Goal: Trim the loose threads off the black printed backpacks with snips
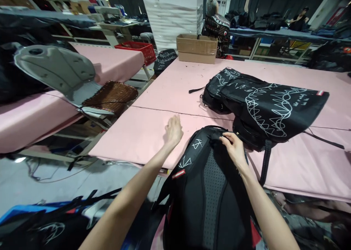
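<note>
A black backpack (214, 191) stands upright at the table's near edge, its padded mesh back panel facing me and white line drawings on its shoulder strap. My right hand (233, 147) pinches black material at the top right of this backpack; the exact part between the fingertips is too small to make out. To the left, my left hand (174, 131) is over the pink tabletop (153, 144), apart from the backpack. Its fingers are stretched forward and slightly blurred, with nothing visible in them.
More black backpacks with white drawings (268, 107) lie at the right, straps trailing. A cardboard box (196, 49) sits at the table's far end. Left of the table are a grey chair (57, 67) with a woven cushion (111, 96) and a red crate (139, 50). Two people are in the background.
</note>
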{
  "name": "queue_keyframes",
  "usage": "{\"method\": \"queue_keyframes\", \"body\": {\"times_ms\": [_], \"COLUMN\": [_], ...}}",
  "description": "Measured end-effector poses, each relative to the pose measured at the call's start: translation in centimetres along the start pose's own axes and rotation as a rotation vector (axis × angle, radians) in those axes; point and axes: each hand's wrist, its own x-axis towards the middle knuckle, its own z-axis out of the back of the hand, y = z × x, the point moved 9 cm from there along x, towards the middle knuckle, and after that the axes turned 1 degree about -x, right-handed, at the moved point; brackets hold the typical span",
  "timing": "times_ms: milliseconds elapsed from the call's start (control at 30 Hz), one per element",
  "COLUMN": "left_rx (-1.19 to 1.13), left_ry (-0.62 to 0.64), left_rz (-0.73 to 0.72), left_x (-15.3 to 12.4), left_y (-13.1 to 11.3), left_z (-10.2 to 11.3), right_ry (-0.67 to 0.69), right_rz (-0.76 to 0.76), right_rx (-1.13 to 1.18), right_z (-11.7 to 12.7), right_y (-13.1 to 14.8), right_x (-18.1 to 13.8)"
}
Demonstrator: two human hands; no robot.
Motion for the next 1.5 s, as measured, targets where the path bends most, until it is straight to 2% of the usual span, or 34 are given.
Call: {"method": "queue_keyframes", "body": {"times_ms": [67,100,167,200,267,367,433,533,600,767,900,967,1067,1133,1200,1300,1400,1500], "left_rx": [0.138,0.169,0.084,-0.024,-0.260,-0.460,-0.495,-0.523,-0.525,-0.501,-0.425,-0.324,-0.061,0.129,0.229,0.263,0.274,0.256], "left_ry": [-0.054,-0.056,-0.001,0.058,0.201,0.383,0.452,0.525,0.554,0.630,0.693,0.773,0.920,0.961,0.964,0.951,0.894,0.822], "left_rz": [-0.062,-0.120,-0.249,-0.278,-0.237,-0.111,-0.075,-0.006,0.011,-0.059,-0.169,-0.313,-0.615,-0.786,-0.852,-0.801,-0.692,-0.590], "left_x": [0.0,-0.1,-0.5,-0.7,-0.9,-0.9,-0.9,-1.1,-1.4,-2.5,-3.3,-4.8,-8.7,-11.4,-13.1,-13.6,-12.2,-10.5], "left_y": [-0.8,-1.8,-4.5,-5.9,-8.2,-11.1,-12.5,-12.9,-12.3,-11.3,-13.2,-15.5,-18.7,-19.7,-19.9,-19.8,-19.8,-20.0], "left_z": [1.6,1.7,0.3,-1.0,-4.6,-11.0,-14.8,-19.2,-20.7,-21.4,-21.1,-21.5,-22.8,-23.8,-24.7,-26.0,-26.7,-26.4], "right_ry": [-0.075,-0.126,-0.222,-0.236,-0.185,-0.055,-0.056,-0.095,-0.089,0.003,0.052,0.057,0.053,0.078,0.102,0.103,0.090,0.063], "right_rz": [-0.055,-0.099,-0.219,-0.277,-0.363,-0.423,-0.438,-0.421,-0.415,-0.440,-0.471,-0.497,-0.524,-0.510,-0.499,-0.474,-0.422,-0.383], "right_rx": [0.121,0.117,0.044,0.006,-0.041,-0.016,0.033,0.064,0.058,0.071,0.151,0.220,0.257,0.218,0.165,0.113,0.076,-0.014], "right_z": [3.5,5.3,8.5,9.4,9.8,8.2,7.7,7.8,8.0,6.7,4.2,3.1,2.7,2.9,3.5,5.0,6.9,9.2], "right_y": [-1.8,-2.9,-5.5,-6.7,-8.8,-10.7,-11.2,-11.0,-10.8,-9.1,-6.4,-5.8,-6.3,-6.9,-7.6,-8.4,-9.1,-10.3], "right_x": [-1.4,-2.3,-4.8,-6.1,-8.6,-10.9,-11.1,-9.9,-9.1,-10.6,-12.7,-12.9,-12.8,-12.8,-13.0,-13.1,-12.6,-11.8]}}
